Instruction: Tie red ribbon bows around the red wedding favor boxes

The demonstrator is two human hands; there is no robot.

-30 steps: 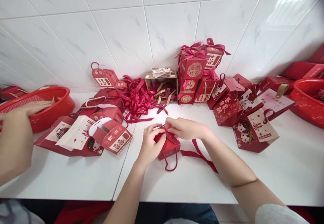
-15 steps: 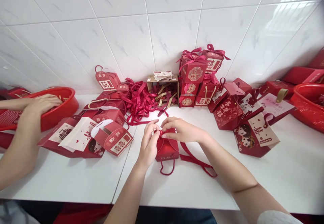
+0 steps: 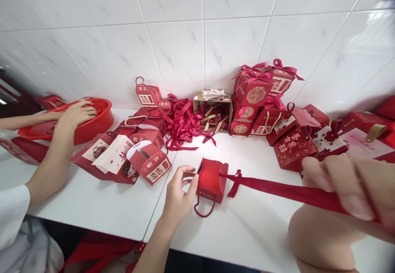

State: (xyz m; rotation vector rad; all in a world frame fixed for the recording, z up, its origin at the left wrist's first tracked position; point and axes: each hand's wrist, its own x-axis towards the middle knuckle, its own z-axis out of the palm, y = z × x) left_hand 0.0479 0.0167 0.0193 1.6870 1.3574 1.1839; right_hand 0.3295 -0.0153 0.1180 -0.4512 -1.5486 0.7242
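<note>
From the head camera, your left hand (image 3: 180, 188) sits at the left wall of the small red gift box (image 3: 211, 180). Its fingers are half curled and the fingertips touch the card. The angle does not let me tell whether thumb and forefinger actually pinch the edge.

The box stands on the white counter (image 3: 247, 232), near its front edge, with its cord handle (image 3: 203, 212) looping toward you. Your right hand (image 3: 345, 186), blurred and close to the lens, is closed around the red ribbon (image 3: 277, 190). The ribbon runs taut from the box's right side, with a small twist just beside the box.

To my eye the box is light and will slide or tip toward the pull. Brace it firmly with the left fingertips, low on the wall. Draw the ribbon level with the counter rather than upward, and don't let it twist.

The flat-packed boxes (image 3: 123, 158) lie just left of you. The heap of loose ribbons (image 3: 182, 121) and the bowed boxes (image 3: 256, 96) are by the wall. Another person's hand (image 3: 77, 112) rests on a red plastic basket (image 3: 103, 119), well apart.
</note>
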